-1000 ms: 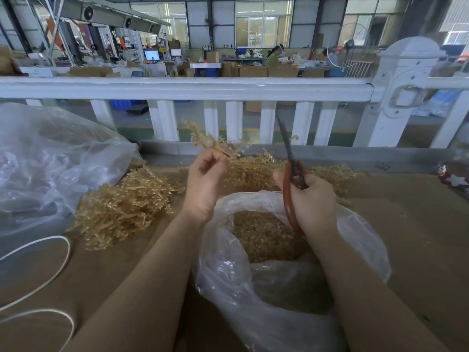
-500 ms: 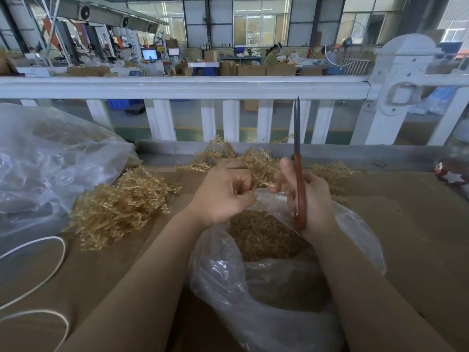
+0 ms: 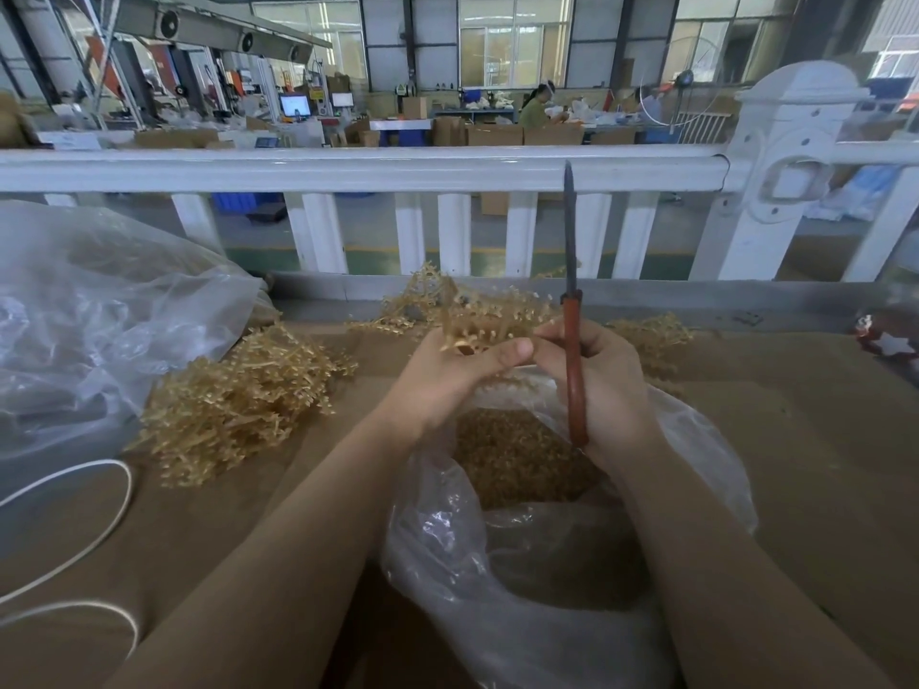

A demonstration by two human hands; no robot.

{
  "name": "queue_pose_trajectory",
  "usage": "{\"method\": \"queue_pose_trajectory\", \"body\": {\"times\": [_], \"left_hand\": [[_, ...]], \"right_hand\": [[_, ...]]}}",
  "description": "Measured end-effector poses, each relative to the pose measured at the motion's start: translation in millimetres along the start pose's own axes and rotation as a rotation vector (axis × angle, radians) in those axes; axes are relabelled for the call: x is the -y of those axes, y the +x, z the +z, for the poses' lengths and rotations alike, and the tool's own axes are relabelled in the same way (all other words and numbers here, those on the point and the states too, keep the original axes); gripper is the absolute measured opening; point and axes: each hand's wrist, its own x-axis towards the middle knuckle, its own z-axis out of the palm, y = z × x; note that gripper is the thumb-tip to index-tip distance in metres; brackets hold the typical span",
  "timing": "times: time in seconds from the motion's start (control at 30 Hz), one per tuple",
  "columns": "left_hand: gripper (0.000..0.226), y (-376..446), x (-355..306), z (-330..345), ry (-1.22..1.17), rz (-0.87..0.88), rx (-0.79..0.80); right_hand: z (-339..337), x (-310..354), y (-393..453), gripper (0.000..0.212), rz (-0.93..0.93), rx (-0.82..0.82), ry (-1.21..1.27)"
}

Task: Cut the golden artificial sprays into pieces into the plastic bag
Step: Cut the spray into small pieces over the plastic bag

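My left hand (image 3: pixel 447 375) grips a golden spray (image 3: pixel 485 315) above the mouth of the clear plastic bag (image 3: pixel 696 440). My right hand (image 3: pixel 601 385) holds red-handled scissors (image 3: pixel 573 350) upright, blades together and pointing up; its fingertips also touch the spray next to my left thumb. Cut golden pieces (image 3: pixel 512 460) fill the bottom of the bag. A pile of whole golden sprays (image 3: pixel 233 405) lies on the brown table to the left, and more sprays (image 3: pixel 646 330) lie behind my hands.
A large crumpled clear bag (image 3: pixel 99 310) sits at the left. White cord (image 3: pixel 74 529) loops at the near left. A white railing (image 3: pixel 348 171) runs along the table's far edge. A small red ornament with a star (image 3: pixel 890 340) lies at the far right.
My hands have come together over the bag. The scissors have swung from tilted to upright with blades together. My left hand lowered the spray toward my right fingers.
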Motion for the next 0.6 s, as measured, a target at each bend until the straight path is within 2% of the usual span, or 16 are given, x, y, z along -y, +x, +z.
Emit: {"method": "queue_pose_trajectory", "body": {"times": [0.13,0.33,0.4,0.43,0.53,0.6], "left_hand": [[0.008,-1.9,-0.4,2.3,-0.097,0.048,-0.076],[0.017,-2.0,-5.2,-2.7,-0.181,-0.069,-0.075],[0.011,-2.0,-9.7,-6.3,-0.165,-0.091,-0.065],[0.008,-2.6,-12.4,-8.2,-0.156,-0.092,-0.054],[0.019,-3.8,-16.3,-11.4,-0.096,-0.063,-0.022],[0.024,-5.2,-18.1,-11.6,-0.068,-0.047,-0.001]], "right_hand": [[3.7,-0.7,-3.2,0.017,-0.045,0.057,-0.089],[6.0,1.8,-5.6,0.035,-0.092,0.088,-0.051],[4.4,3.5,-6.8,0.039,-0.091,0.081,-0.005],[2.8,4.1,-7.3,0.037,-0.087,0.083,0.028],[-0.9,5.9,-8.2,0.016,-0.071,0.108,0.098],[-1.5,5.5,-7.7,0.011,-0.076,0.120,0.078]]}}
